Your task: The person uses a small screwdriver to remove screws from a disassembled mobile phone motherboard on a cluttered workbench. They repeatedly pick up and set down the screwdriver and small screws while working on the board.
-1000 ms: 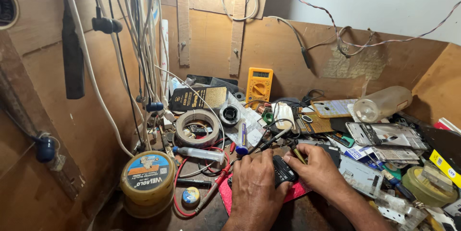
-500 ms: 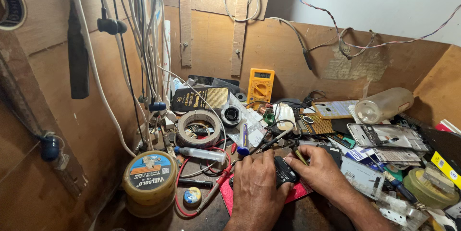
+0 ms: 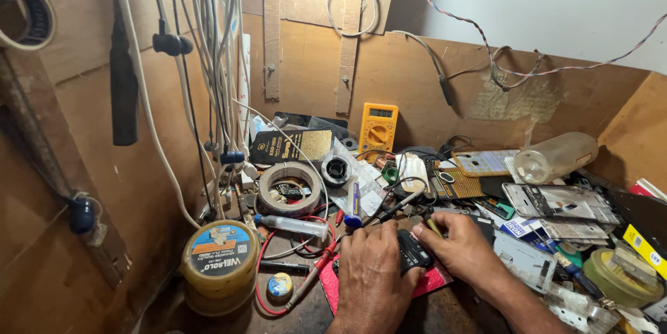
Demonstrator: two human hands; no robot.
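My left hand (image 3: 374, 269) presses down on a small black device (image 3: 413, 249) that lies on a red mat (image 3: 434, 281) at the bench's front. My right hand (image 3: 461, 248) holds the device's right side, with a thin yellow-green tool (image 3: 433, 225) sticking up between its fingers. Both hands touch the device, and most of it is hidden under them. Red and black probe leads (image 3: 316, 264) run past my left hand.
A yellow multimeter (image 3: 377, 129) leans on the back wall. A tape roll (image 3: 290, 187), a syringe (image 3: 293, 225) and a yellow tin (image 3: 219, 259) lie to the left. Phone parts (image 3: 559, 202), a plastic bottle (image 3: 554, 157) and a green-lidded jar (image 3: 614, 277) crowd the right. Cables (image 3: 212, 63) hang at left.
The view has shifted slightly to the left and down. My hands stay on the black device in nearly the same pose.
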